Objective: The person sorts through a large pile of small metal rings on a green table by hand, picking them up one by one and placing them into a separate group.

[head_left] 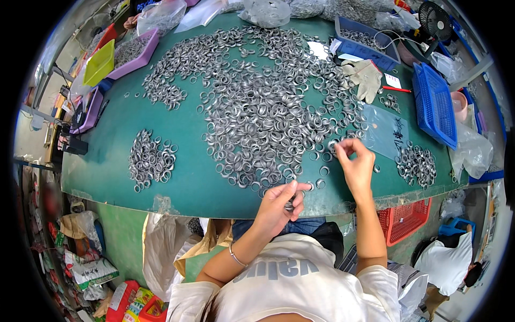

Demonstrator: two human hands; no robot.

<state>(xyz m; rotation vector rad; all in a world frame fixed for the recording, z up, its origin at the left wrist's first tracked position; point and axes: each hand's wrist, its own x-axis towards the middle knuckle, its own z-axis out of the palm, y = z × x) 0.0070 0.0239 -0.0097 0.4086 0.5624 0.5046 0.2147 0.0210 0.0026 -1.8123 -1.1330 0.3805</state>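
A wide heap of grey metal rings [257,115] covers the middle of the green table [102,177]. My left hand [279,206] is at the table's front edge, palm turned up and fingers curled around a few metal rings [290,203]. To the right, my right hand [356,163] pinches a metal ring [332,145] between thumb and fingertips at the heap's right edge. Several loose rings [321,183] lie between the hands. A smaller ring pile [152,161] sits at the left, and another pile [416,166] at the right.
Beyond my right hand are a clear plastic bag [387,131], a work glove [366,79], a red pen [397,89] and a blue basket [433,104]. Purple [132,53] and blue [367,44] bins stand far back. Below the table sits a red crate [405,220]; another person [445,263] is at lower right.
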